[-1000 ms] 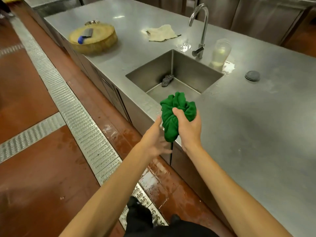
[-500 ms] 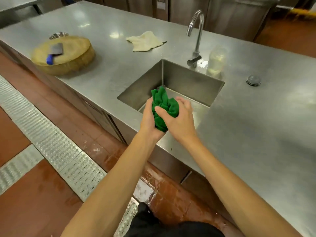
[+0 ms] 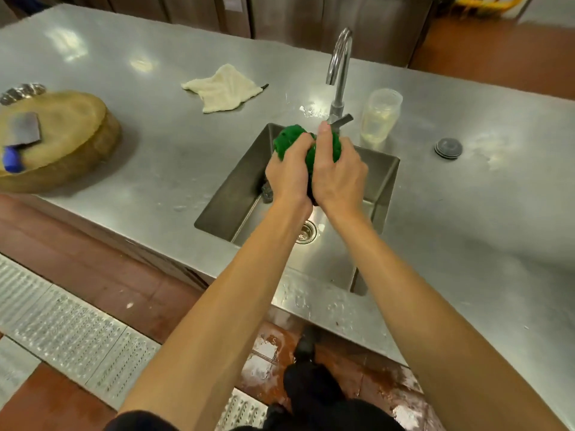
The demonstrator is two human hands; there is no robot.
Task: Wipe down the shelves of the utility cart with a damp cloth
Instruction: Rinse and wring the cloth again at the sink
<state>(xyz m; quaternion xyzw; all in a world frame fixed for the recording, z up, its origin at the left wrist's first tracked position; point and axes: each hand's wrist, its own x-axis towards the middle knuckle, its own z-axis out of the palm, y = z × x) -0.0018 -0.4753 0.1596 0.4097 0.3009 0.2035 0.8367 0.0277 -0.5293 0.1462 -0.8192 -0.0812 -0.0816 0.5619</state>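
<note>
A bunched green cloth (image 3: 289, 139) is held over the steel sink (image 3: 384, 178), just below the curved tap (image 3: 339, 73). My left hand (image 3: 289, 172) grips the cloth's left side with curled fingers. My right hand (image 3: 337, 172) wraps round its right side, and one finger points up beside the tap's lever. Most of the cloth is hidden behind both hands. No utility cart is in view.
A cream cloth (image 3: 224, 88) lies on the steel counter (image 3: 466, 228) behind the sink. A round wooden block (image 3: 71, 132) with a blue-handled cleaver (image 3: 21, 138) sits at the left. A clear plastic cup (image 3: 379, 119) stands right of the tap, a grey sink plug (image 3: 448, 147) farther right. The floor is wet.
Both hands carried the green cloth from the counter's front edge forward over the sink, up to the tap. My left hand, apart from the cloth a second ago, now grips it.
</note>
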